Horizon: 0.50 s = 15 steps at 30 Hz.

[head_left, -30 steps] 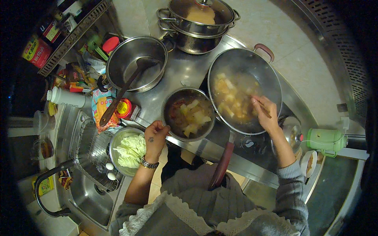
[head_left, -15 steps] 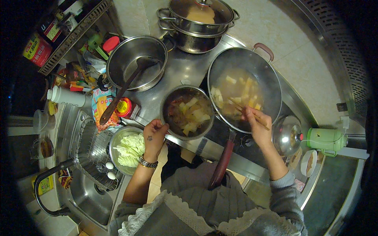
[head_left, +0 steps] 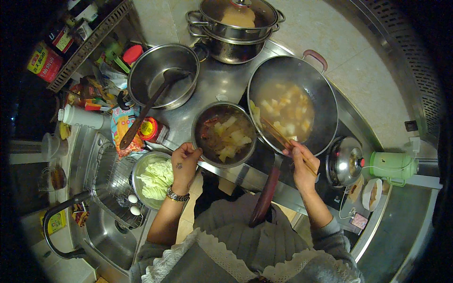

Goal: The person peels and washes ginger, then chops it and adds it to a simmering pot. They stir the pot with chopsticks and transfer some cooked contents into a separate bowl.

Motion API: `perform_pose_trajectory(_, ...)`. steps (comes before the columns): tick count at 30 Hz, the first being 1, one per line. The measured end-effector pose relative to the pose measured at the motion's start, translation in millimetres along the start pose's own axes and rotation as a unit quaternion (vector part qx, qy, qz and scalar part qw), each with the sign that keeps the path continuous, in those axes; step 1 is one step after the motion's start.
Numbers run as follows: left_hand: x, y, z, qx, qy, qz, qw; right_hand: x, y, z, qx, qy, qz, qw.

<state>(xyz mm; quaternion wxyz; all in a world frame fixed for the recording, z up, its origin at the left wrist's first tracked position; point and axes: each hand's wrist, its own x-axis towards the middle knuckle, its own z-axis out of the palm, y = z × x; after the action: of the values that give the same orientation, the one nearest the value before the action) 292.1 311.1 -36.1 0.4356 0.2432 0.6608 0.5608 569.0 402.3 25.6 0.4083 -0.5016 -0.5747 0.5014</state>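
My right hand (head_left: 301, 165) grips a pair of chopsticks (head_left: 278, 136) whose tips reach over the near rim of a large wok (head_left: 325, 94) holding pale broth and cut vegetable pieces. My left hand (head_left: 184, 162) rests in a loose fist at the near left rim of a metal bowl (head_left: 200, 120) filled with cooked cabbage pieces in dark broth. The bowl sits just left of the wok. The wok's long reddish handle (head_left: 265, 197) points down toward my body.
A bowl of raw cabbage (head_left: 152, 178) sits left of my left hand. An empty pot with a ladle (head_left: 163, 78) and a lidded stacked pot (head_left: 236, 23) stand behind. A dish rack with eggs (head_left: 113, 188), a sink, a small lidded pot (head_left: 347, 160) and a green appliance (head_left: 394, 165) flank the stove.
My right hand has drawn back from the wok's middle to its near left rim, with the chopsticks. My left hand stays by the bowl.
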Motion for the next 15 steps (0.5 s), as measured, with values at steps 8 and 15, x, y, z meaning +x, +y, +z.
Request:
perform_pose_trajectory(8, -1, -2, 1, -0.030, 0.011, -0.001, 0.999, -25, -20, -6, -0.193, -0.054, -0.219, 0.955)
perform_pose_trajectory(15, -1, -8, 1, 0.004, -0.004, -0.017, 1.000, -34, -32, 24, -0.260, -0.190, -0.361, 0.875)
